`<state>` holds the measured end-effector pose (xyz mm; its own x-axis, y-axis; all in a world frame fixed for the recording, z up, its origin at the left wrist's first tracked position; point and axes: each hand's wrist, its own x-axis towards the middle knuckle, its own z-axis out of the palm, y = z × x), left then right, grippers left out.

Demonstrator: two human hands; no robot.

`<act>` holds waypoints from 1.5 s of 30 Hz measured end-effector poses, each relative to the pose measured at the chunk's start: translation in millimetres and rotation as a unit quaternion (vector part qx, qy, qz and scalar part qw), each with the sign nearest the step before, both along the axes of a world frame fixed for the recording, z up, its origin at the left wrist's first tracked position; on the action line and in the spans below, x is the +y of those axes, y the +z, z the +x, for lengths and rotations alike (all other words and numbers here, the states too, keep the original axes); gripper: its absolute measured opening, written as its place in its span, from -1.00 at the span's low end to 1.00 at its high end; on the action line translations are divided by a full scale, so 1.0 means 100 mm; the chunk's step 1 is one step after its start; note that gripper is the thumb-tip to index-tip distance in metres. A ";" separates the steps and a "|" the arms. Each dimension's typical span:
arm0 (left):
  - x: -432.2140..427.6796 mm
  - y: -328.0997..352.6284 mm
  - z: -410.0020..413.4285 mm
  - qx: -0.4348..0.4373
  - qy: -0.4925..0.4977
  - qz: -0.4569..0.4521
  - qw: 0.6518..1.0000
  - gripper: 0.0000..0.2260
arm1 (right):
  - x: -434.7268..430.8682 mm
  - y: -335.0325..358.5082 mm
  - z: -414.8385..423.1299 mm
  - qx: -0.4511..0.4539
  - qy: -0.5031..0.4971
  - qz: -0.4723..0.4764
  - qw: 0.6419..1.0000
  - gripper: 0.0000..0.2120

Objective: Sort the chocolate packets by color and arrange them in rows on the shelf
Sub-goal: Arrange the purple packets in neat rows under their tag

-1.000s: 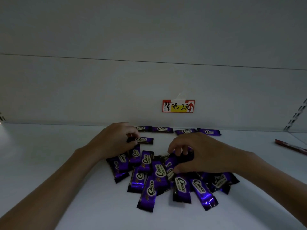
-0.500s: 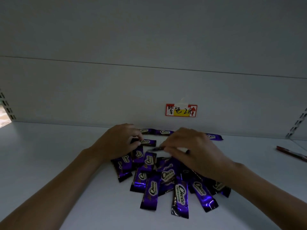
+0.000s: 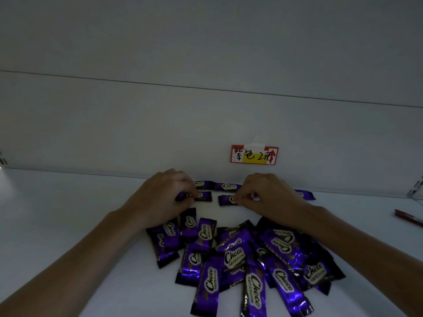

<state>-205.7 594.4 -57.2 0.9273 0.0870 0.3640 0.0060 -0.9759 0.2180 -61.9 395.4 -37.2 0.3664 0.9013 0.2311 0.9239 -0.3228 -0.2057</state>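
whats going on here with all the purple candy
A person is lining up purple Choco packets along the back of a white shelf. The left hand grips one packet and the right hand pinches another packet, both at a second row just in front of the back row by the wall. A loose pile of the same purple packets lies nearer the person, not yet arranged.
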 end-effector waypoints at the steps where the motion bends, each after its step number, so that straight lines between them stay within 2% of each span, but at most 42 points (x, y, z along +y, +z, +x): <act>1: 0.01 -0.01 0.01 -0.002 -0.001 -0.004 1.000 -0.85 | 0.03 -0.02 0.02 -0.001 0.006 0.003 1.000 -0.84; 6: 0.00 -0.02 0.05 0.031 -0.001 -0.048 0.998 -0.92 | 0.08 -0.03 0.10 0.043 0.026 0.020 0.999 -0.88; 13: 0.02 -0.02 0.04 0.041 0.004 -0.039 0.998 -0.87 | 0.10 -0.05 0.14 0.073 0.034 0.040 0.996 -0.89; 17: 0.02 -0.02 0.04 0.039 0.002 -0.029 0.999 -0.85 | -0.05 0.05 0.24 0.064 -0.009 0.065 0.996 -0.86; 20: 0.02 -0.02 0.03 0.033 -0.002 -0.021 0.999 -0.87 | -0.20 0.05 0.34 0.047 -0.045 0.033 0.997 -0.85; 23: 0.02 -0.02 0.04 0.030 -0.006 -0.019 0.999 -0.89 | -0.24 -0.02 0.38 0.036 -0.054 0.005 0.998 -0.85; 26: 0.04 -0.04 0.05 0.028 -0.006 -0.011 1.000 -0.88 | -0.20 -0.03 0.39 0.038 -0.050 0.018 0.998 -0.86; 30: 0.02 -0.03 0.06 0.010 -0.024 -0.022 0.999 -0.79 | -0.16 -0.03 0.39 0.038 -0.050 0.023 0.998 -0.86; 34: -0.07 0.00 0.06 0.035 -0.059 -0.035 0.997 -0.49 | -0.21 -0.03 0.38 0.039 -0.051 0.051 0.997 -0.86; 41: -0.20 0.02 0.09 0.075 -0.085 0.003 0.994 -0.46 | -0.60 0.00 0.51 0.031 -0.140 0.056 0.988 -0.84; 45: -0.22 0.00 0.10 0.095 -0.091 0.017 0.991 -0.44 | -0.67 -0.04 0.54 0.027 -0.136 0.036 0.990 -0.88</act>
